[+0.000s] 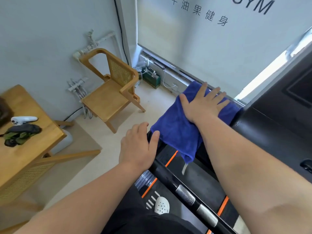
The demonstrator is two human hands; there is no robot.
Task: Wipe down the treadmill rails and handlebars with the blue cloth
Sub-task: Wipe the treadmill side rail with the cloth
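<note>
The blue cloth [175, 130] lies draped over the far end of the treadmill's left handlebar, one corner hanging down over the belt. My right hand [204, 103] presses flat on top of the cloth, fingers spread and pointing toward the window. My left hand [138, 146] rests on the black handlebar [170, 176] just below the cloth, thumb touching the cloth's edge, fingers curled over the outer side. Further down, the handlebar carries silver grip sensors [185, 195]. The dark treadmill console [276, 115] rises at the right.
A wooden chair [111, 92] stands on the floor to the left of the treadmill. A wooden table [25, 149] at far left holds a white controller [23, 119] and dark fabric. A green box [152, 78] and cables lie under the frosted window. A white shoe [161, 205] is below.
</note>
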